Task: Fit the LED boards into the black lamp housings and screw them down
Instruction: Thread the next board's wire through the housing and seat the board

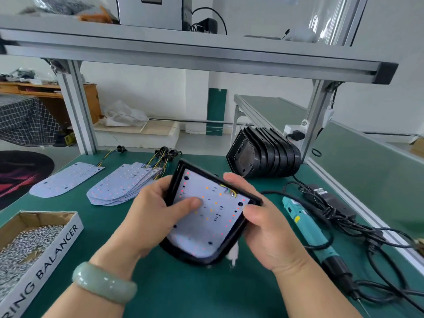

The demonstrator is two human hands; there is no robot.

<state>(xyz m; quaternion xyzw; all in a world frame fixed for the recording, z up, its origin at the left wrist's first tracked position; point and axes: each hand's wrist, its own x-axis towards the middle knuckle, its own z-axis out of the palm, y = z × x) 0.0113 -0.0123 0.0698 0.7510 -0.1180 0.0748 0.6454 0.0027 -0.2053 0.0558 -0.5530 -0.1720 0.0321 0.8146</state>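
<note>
A black lamp housing (183, 253) is held tilted above the green table at centre, with a white LED board (206, 230) lying inside it. My left hand (151, 216) grips the housing's left side, its thumb pressing on the board. My right hand (259, 226) grips the right edge, thumb on the board's right rim. Coloured wires sit at the board's upper right corner. A teal electric screwdriver (314, 235) lies on the table to the right of my right hand.
A fanned pile of LED boards (119, 187) and one single board (66, 180) lie at back left. Black housings (263, 154) are stacked on edge at back right. A cardboard box of screws (29, 239) sits at left. Black cables (358, 228) sprawl at right.
</note>
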